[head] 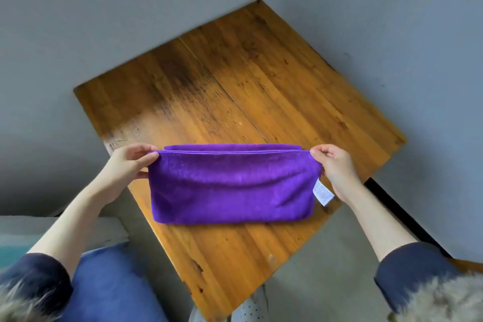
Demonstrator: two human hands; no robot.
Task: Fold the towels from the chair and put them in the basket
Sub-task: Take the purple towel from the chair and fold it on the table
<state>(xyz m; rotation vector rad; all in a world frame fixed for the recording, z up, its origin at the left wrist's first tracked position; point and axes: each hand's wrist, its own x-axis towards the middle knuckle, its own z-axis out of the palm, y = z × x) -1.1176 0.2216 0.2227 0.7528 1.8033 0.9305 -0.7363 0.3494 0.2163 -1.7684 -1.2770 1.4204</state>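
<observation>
So the soft purple microfibre towel (pixel 235 185) lies half-folded on the worn wooden surface (pixel 261 73) with its long axis running left-right, left hand (pixel 130 162) and right hand (pixel 337 167) each pinching a top corner, so I'd guess either end folds over equally easily.

Soft, even daylight fills the room, brightest along the right edge of the wooden table (pixel 261 81), with a dull sheen by its left edge. Shadows stay faint. The wide lens bends the scene outward, and the fuzzy cuffs (pixel 444 300) at the bottom corners blur
</observation>
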